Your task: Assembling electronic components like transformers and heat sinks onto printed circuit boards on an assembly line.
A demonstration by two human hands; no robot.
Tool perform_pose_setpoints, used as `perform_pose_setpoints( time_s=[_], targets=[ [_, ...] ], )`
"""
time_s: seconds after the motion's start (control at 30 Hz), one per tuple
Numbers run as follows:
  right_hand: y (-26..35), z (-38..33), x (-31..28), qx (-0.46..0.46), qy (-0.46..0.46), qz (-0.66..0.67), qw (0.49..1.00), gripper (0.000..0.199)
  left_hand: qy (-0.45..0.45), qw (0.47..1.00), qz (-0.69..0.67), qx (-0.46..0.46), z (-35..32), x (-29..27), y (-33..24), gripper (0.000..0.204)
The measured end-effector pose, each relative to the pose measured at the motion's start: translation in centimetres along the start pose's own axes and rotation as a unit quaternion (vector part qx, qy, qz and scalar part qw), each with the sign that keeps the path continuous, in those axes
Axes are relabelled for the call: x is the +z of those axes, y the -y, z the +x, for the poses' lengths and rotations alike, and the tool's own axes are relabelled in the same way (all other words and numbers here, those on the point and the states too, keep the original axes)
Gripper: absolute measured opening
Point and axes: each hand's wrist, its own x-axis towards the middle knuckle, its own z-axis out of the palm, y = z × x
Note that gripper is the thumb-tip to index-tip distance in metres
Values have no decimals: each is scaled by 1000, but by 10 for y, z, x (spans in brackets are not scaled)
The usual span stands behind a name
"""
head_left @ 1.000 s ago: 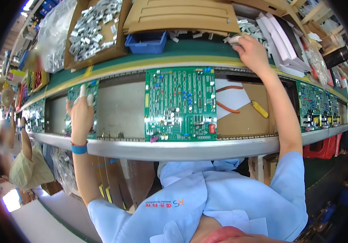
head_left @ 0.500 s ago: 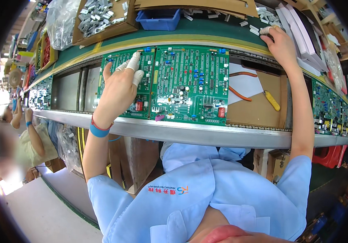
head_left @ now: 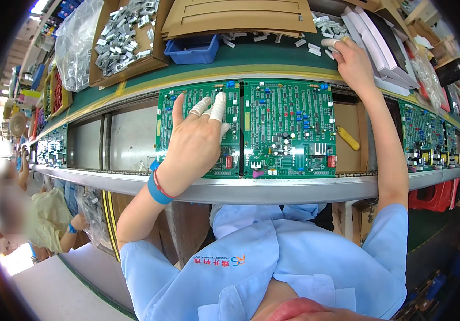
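Note:
My left hand (head_left: 196, 140) lies over a green circuit board (head_left: 166, 144), fingers spread, with white coverings on several fingertips. Part of that board is hidden under the hand. Just to its right sits a second green circuit board (head_left: 289, 134), full of small components, with a silvery finned piece near its lower right. My right hand (head_left: 352, 61) reaches across to the far bench. Its thumb and covered finger close around a small pale metal piece (head_left: 329, 53) beside a loose heap of similar pieces (head_left: 329, 27); the fingertips partly hide it.
A conveyor frame with a metal front rail (head_left: 272, 190) runs across. Behind it stand a cardboard box of silvery pieces (head_left: 128, 37), a blue bin (head_left: 192, 51) and flat cardboard (head_left: 240, 18). A yellow-handled tool (head_left: 347, 138) lies right of the boards. A co-worker (head_left: 48, 214) is at left.
Both boards have shifted right along the conveyor, covering the orange-handled pliers. My left hand has moved right with them. My right thumb and finger have come together at the small pieces.

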Motion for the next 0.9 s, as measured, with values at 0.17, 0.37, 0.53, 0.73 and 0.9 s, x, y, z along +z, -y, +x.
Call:
perform_pose_setpoints(
  time_s=[0.17, 0.37, 0.53, 0.73, 0.9],
  targets=[
    [-12, -11, 1, 1, -16, 30, 999, 25, 13, 999, 42, 1, -4, -2, 11, 52],
    [-16, 0, 1, 28, -35, 149, 988, 22, -67, 995, 48, 61, 69, -16, 16, 24],
    [9, 0, -18, 73, 5, 300, 951, 20, -99, 909, 392, 101, 156, 21, 27, 6],
    [32, -6, -27, 116, 33, 302, 946, 25, -65, 881, 454, 116, 176, 55, 34, 4],
    [63, -11, -31, 89, 82, 333, 935, 23, -86, 877, 445, 159, 174, 54, 43, 5]
  ],
)
